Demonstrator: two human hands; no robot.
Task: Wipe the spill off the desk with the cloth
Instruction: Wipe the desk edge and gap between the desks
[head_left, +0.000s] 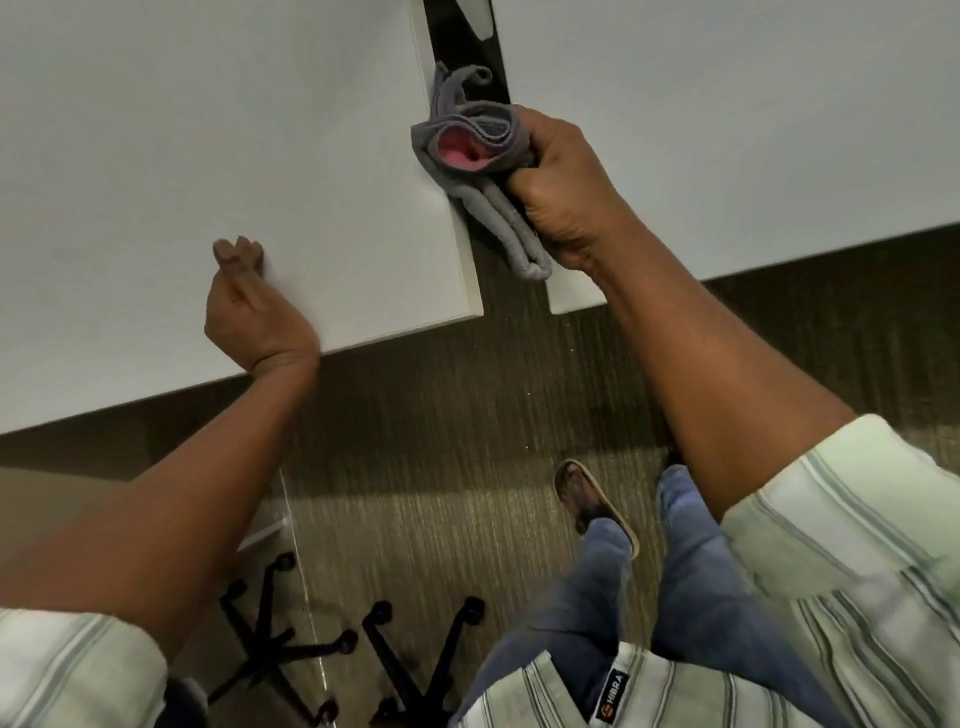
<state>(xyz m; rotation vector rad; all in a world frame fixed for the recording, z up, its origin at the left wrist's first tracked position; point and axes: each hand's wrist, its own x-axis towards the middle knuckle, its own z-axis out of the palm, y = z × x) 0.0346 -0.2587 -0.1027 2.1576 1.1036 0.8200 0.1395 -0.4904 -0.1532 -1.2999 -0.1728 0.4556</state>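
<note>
My right hand (563, 187) grips a bunched grey cloth (467, 140) with a pink inner patch, held over the dark gap between two white desks. Part of the cloth touches the right edge of the left desk (182, 156). Near that desk's front edge my left hand (249, 306) rests with fingers curled and nothing in it. No spill shows on the white surface.
A second white desk (753, 130) lies to the right, split from the first by a narrow gap. Below are brown carpet, two black chair bases with castors (280, 649), and my legs in jeans with a sandal (592, 499).
</note>
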